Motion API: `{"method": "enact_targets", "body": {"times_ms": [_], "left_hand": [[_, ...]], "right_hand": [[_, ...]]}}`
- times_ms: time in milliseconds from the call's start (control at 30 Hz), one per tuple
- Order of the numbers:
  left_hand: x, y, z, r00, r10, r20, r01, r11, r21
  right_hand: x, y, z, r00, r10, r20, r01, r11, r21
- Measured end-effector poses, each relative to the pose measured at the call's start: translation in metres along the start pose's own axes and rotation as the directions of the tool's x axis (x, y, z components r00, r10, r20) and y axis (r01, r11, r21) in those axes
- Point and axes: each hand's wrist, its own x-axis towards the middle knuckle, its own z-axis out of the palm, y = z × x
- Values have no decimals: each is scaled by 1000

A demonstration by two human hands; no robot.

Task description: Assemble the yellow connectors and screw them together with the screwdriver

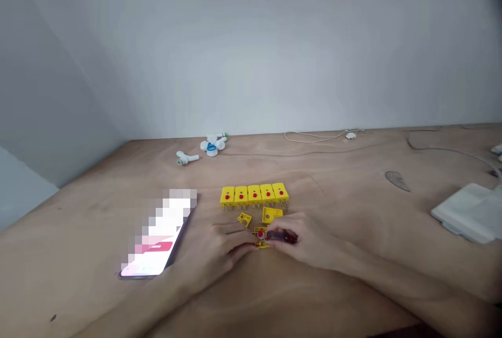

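Both my hands rest on the wooden table (353, 212), fingertips meeting over a small yellow connector (261, 239) with a red dot. My left hand (219, 246) pinches the connector from the left. My right hand (306, 244) is closed on a small dark tool (283, 235), its tip on the connector. Just beyond lie two loose yellow connector parts (245, 218) (271, 214). Behind them stands a neat row of several yellow connectors (254, 195), each with a red dot and metal pins.
A phone (159, 239) with a lit screen lies left of my hands. White plastic fittings (212, 146) sit near the wall. A white cable (314, 137) runs along the back edge. A white flat device (468, 212) lies at the right.
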Motion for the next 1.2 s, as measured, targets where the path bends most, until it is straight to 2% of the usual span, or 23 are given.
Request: {"method": "enact_targets", "body": {"times_ms": [233,600,733,933,1200], "left_hand": [[0,2,-3,1000,-8,31,7,1000,30],[-2,-5,0,992,125,-25,-124,992,30],[-2,-6,-1,990,126,-57,-125,992,30],[1,-4,-4,994,109,-13,-109,994,32],[1,-5,-2,993,120,-20,-119,992,49]], "right_hand": [[1,-4,0,997,72,16,-73,996,51],[1,7,-5,997,81,9,-82,990,119],[3,11,-11,997,62,-37,-59,996,64],[3,14,-10,997,52,-53,-54,998,-27],[1,8,-16,998,-39,-39,42,996,81]]}}
